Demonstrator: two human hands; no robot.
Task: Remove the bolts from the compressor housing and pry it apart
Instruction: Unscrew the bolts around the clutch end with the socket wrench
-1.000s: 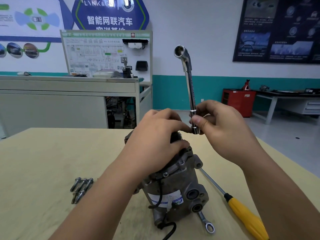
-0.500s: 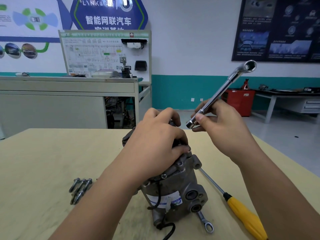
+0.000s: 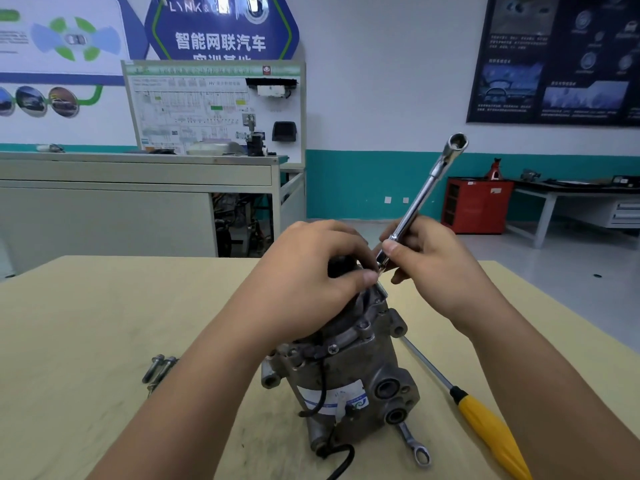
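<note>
Left hand (image 3: 311, 275) covers the top of the compressor (image 3: 349, 372), fingers wrapped around it; the bolt there is hidden. Right hand (image 3: 436, 268) pinches the socket wrench (image 3: 420, 202), its lower tip at the compressor's top edge. Two loose bolts (image 3: 160, 368) visible, others cut off by the forearm. One yellow screwdriver (image 3: 485, 424), one ring spanner (image 3: 415, 445) beside the compressor's base.

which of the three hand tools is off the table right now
The chrome socket wrench, held in the right hand and angled up to the right. The yellow-handled screwdriver and the small ring spanner both lie on the table beside the compressor.
</note>
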